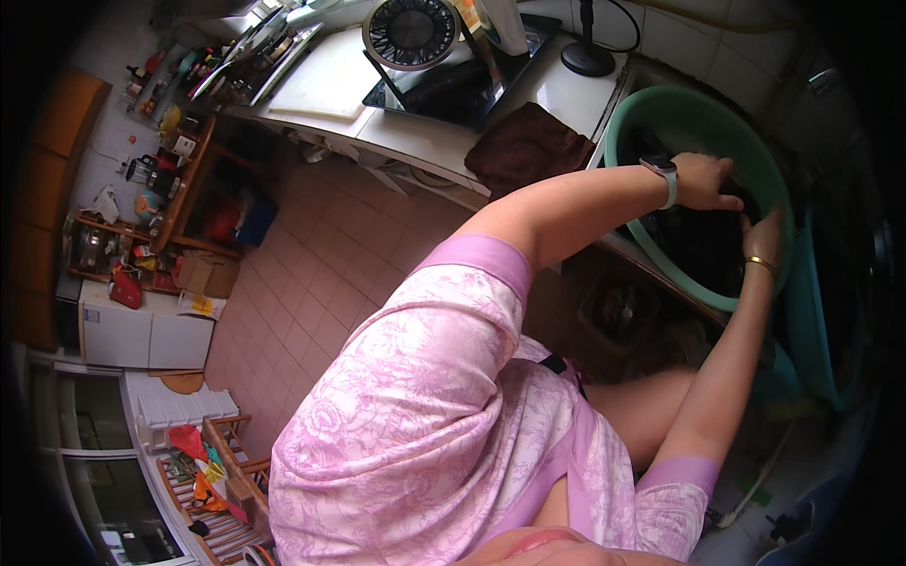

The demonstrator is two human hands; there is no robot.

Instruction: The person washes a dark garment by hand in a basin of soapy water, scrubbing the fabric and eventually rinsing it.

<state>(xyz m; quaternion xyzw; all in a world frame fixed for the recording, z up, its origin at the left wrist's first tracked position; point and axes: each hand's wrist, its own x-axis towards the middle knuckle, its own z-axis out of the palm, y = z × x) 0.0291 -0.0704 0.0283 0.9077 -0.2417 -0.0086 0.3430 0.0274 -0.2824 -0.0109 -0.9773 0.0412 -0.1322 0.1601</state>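
A large green basin (738,127) holds dark, wet-looking cloth (696,243), bunched up in its lower part. My left hand (703,181), with a watch at the wrist, reaches over the near rim, its fingers curled on the dark cloth. Facing it from the right side, my right hand (763,238) wears a gold bangle and is closed on the same cloth. The two hands nearly meet inside the basin. Shadow hides some fingertips and the cloth's exact shape. A brown cloth (528,149) lies on the counter edge left of the basin.
On the white counter (321,83) stand a round fan (411,34) and a dark glossy cooktop (444,94). A blue basin (819,316) sits right of the green one. Tiled floor (302,245) stretches left, toward a white cabinet (142,325) and wooden chair (241,472).
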